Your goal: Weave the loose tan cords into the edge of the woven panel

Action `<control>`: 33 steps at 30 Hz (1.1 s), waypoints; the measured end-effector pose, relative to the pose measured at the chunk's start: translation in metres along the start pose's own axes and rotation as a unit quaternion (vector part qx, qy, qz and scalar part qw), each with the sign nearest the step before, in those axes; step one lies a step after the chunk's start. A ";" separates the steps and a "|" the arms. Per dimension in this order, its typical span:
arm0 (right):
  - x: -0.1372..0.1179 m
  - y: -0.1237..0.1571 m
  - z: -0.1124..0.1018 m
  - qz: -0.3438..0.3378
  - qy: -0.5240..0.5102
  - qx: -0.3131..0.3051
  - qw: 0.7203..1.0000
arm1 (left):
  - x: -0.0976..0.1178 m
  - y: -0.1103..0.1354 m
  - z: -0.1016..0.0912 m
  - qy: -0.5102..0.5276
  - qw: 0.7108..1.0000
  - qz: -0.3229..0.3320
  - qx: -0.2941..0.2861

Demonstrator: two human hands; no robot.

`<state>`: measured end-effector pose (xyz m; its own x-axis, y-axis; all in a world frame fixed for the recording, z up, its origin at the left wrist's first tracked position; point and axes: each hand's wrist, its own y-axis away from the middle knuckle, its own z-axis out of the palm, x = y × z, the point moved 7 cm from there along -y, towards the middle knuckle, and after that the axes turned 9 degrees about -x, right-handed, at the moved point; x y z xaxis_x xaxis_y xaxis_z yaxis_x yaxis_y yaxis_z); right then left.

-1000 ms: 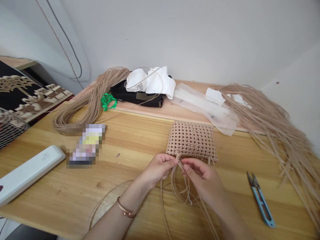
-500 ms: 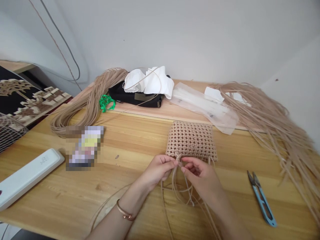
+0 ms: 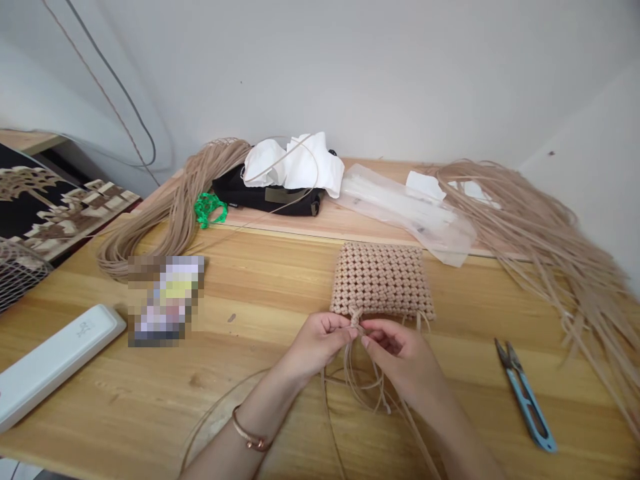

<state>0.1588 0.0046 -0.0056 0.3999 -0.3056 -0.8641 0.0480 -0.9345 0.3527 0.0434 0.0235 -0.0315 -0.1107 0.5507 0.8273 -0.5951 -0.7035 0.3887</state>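
Note:
A beige knotted cord panel (image 3: pixel 381 280) lies flat on the wooden table (image 3: pixel 270 280). At its near edge my left hand (image 3: pixel 320 343) and my right hand (image 3: pixel 400 360) meet, each pinching thin beige cords (image 3: pixel 361 380) that hang from the panel and trail toward me. My fingers are curled and closed round the strands. A copper bracelet (image 3: pixel 246 435) circles my left wrist.
Blue thread snips (image 3: pixel 525 397) lie to the right. Big bundles of loose beige cord lie at the right (image 3: pixel 545 233) and back left (image 3: pixel 170 207). A black pouch (image 3: pixel 265 197) with white tissue, a clear plastic bag (image 3: pixel 410 213), green string (image 3: pixel 207 208) and a white case (image 3: pixel 55 360) are also there.
My hands keep working the cords at the panel's edge with small finger movements. The view has shifted slightly right; nothing else moved.

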 end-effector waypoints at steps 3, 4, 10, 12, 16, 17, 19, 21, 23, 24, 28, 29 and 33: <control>0.001 0.001 0.002 0.003 -0.023 -0.017 1.000 | 0.000 0.000 -0.001 -0.015 1.000 0.001 0.011; 0.001 0.002 0.001 0.005 -0.029 -0.017 0.999 | 0.000 0.000 -0.001 -0.019 1.000 0.001 0.012; 0.005 0.005 -0.001 0.015 -0.050 -0.003 0.999 | -0.002 -0.001 -0.002 -0.023 1.000 0.003 0.018; 0.005 0.006 -0.001 0.011 -0.053 -0.001 0.999 | -0.002 -0.001 -0.002 -0.027 0.999 0.002 0.024; 0.004 0.006 -0.001 0.008 -0.045 0.000 0.999 | -0.002 -0.001 -0.003 -0.040 0.998 0.005 0.040; 0.004 0.006 -0.001 0.007 -0.040 0.000 0.999 | -0.003 -0.001 -0.004 -0.044 0.998 0.005 0.042; 0.004 0.006 -0.001 0.004 -0.032 0.006 0.999 | -0.003 -0.001 -0.004 -0.053 0.998 0.005 0.044; 0.005 0.006 -0.002 0.000 -0.023 0.015 1.000 | -0.004 -0.002 -0.005 -0.059 0.997 0.004 0.042; 0.006 0.005 -0.002 -0.006 -0.017 0.020 1.000 | -0.005 -0.002 -0.005 -0.058 0.998 0.002 0.037; 0.006 0.005 -0.002 -0.008 -0.017 0.020 1.000 | -0.005 -0.002 -0.004 -0.056 0.998 0.001 0.034; 0.007 0.004 -0.001 -0.007 -0.019 0.022 1.000 | -0.006 -0.003 -0.004 -0.051 0.998 -0.001 0.028; 0.006 0.004 -0.001 -0.007 -0.019 0.029 0.999 | -0.006 -0.003 -0.004 -0.051 0.998 -0.001 0.029; 0.002 0.008 -0.003 -0.009 -0.027 0.056 0.998 | -0.005 -0.002 -0.004 -0.053 0.998 0.000 0.033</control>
<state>0.1626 -0.0029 -0.0039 0.3493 -0.2956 -0.8892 -0.0501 -0.9535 0.2973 0.0419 0.0245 -0.0382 -0.0235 0.5019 0.8646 -0.5414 -0.7335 0.4110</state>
